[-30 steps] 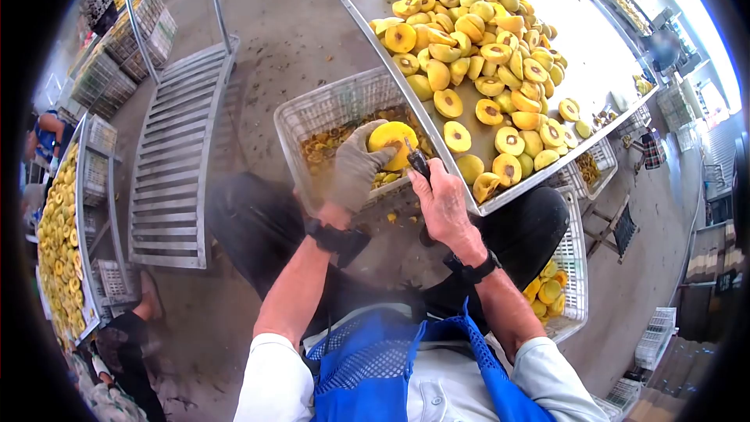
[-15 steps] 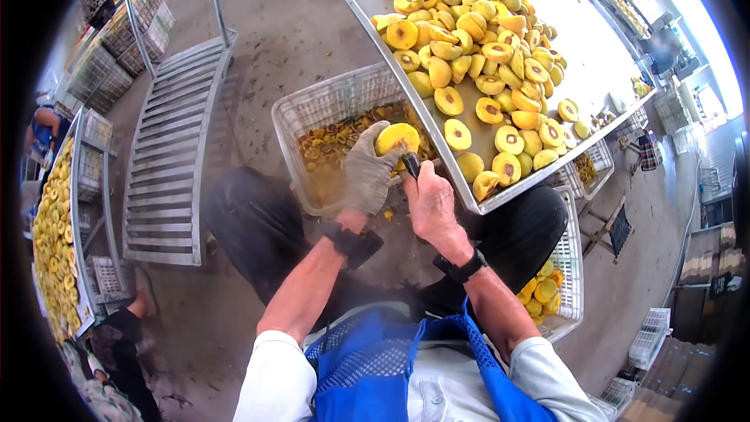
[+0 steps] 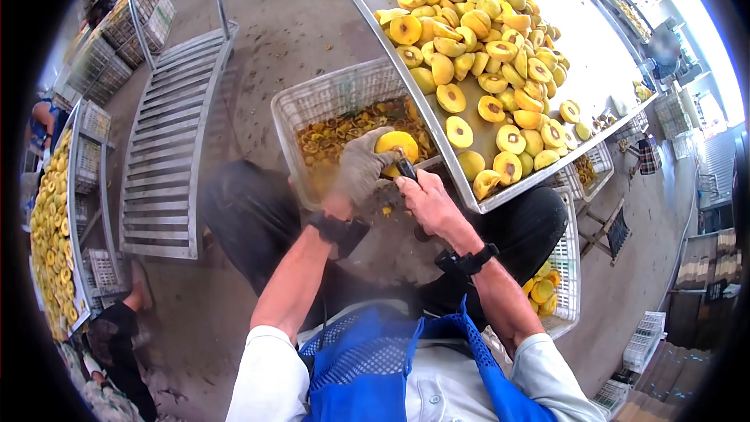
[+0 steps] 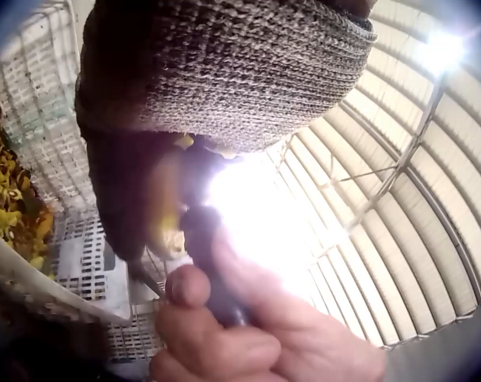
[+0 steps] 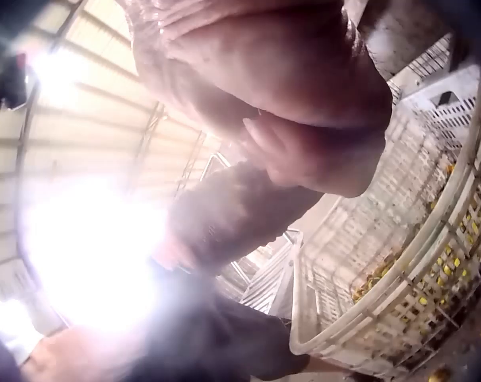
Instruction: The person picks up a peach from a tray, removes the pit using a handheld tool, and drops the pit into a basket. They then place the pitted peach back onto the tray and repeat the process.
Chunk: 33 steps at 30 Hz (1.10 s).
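In the head view my left hand [image 3: 358, 168], in a grey knit glove, holds a yellow peach half [image 3: 398, 143] between fingers and thumb. My bare right hand [image 3: 432, 202] grips a short black-handled tool [image 3: 405, 168], its tip end at the lower edge of the peach half. The fingers hide part of the tool. Seen from the left wrist, the glove [image 4: 224, 72] hangs over the black handle [image 4: 213, 278], and glare washes out the fruit. The right wrist view shows my curled right hand [image 5: 280, 87] with the gloved hand beyond it. Both hands are above a crate [image 3: 287, 121] of scraps.
A metal table [image 3: 375, 23] piled with peach halves [image 3: 492, 39] stands ahead to the right. Another crate [image 3: 570, 297] with peach halves is beside the right leg. A slatted metal cart [image 3: 160, 164] stands on the left, near a second fruit-covered table [image 3: 78, 211].
The peach half has turned in my left hand. My right hand has moved slightly left and down, bringing the tool from the fruit's right side to its lower edge.
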Motion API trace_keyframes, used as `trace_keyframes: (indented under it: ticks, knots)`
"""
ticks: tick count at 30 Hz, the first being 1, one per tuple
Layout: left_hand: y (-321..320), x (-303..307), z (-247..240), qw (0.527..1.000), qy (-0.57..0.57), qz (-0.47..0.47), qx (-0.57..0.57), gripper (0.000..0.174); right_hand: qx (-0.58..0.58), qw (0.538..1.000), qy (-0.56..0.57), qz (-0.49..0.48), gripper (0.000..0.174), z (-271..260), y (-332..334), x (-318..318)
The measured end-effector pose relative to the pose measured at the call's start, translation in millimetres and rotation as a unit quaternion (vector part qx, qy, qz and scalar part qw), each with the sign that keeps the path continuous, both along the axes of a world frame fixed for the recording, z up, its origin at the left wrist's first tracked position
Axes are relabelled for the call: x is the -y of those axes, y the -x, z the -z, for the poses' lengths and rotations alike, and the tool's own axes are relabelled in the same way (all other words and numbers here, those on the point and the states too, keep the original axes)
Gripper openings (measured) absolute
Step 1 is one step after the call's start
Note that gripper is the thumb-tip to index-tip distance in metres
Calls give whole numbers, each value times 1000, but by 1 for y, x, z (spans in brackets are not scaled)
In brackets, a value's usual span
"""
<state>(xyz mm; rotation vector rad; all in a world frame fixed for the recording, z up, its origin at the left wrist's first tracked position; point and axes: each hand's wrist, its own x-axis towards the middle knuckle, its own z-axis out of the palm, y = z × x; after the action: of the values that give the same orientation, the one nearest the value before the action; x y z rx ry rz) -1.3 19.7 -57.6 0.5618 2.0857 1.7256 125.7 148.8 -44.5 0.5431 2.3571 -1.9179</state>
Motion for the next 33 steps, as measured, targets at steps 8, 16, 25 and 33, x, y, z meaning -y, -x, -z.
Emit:
trace_keyframes:
  ticks: [8,16,25,33]
  knots:
    - [-2,9,-11,992,-48,56,101,52,39,994,99,20,28,-3,-3,3]
    - [0,13,8,994,-42,74,73,45,-58,996,-58,-28,30,28,0,1]
    - [3,6,25,996,62,58,29,48,-231,924,-300,-45,32,64,4,-6]
    - [-4,6,21,992,119,49,5,48,159,895,415,-18,31,28,-6,-5]
